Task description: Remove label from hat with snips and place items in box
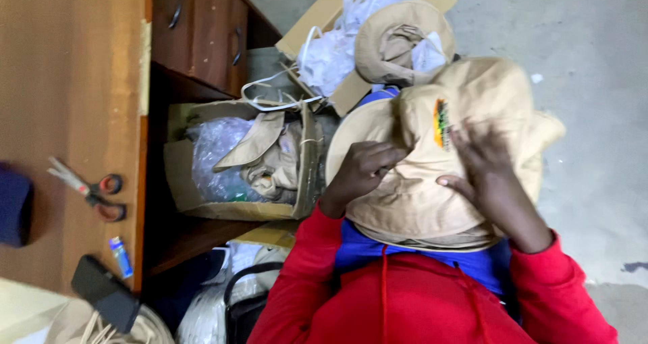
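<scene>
A tan wide-brimmed hat (418,195) with a small coloured patch lies on my lap, on top of what looks like more tan hats. My left hand (364,168) grips the hat's brim at its left edge, fingers curled over the cloth. My right hand (486,175) presses flat on the hat's crown, fingers spread. Both sleeves are red. Another tan hat (398,40) rests on an open cardboard box (317,20) filled with white paper beyond my knees.
A wooden desk (74,101) stands at left with scissors (94,192), a small blue tube (121,256) and a black object (104,291) on it. Under it sits a cardboard box (179,168) of tan cloth and plastic wrap. Grey concrete floor (594,81) lies to the right.
</scene>
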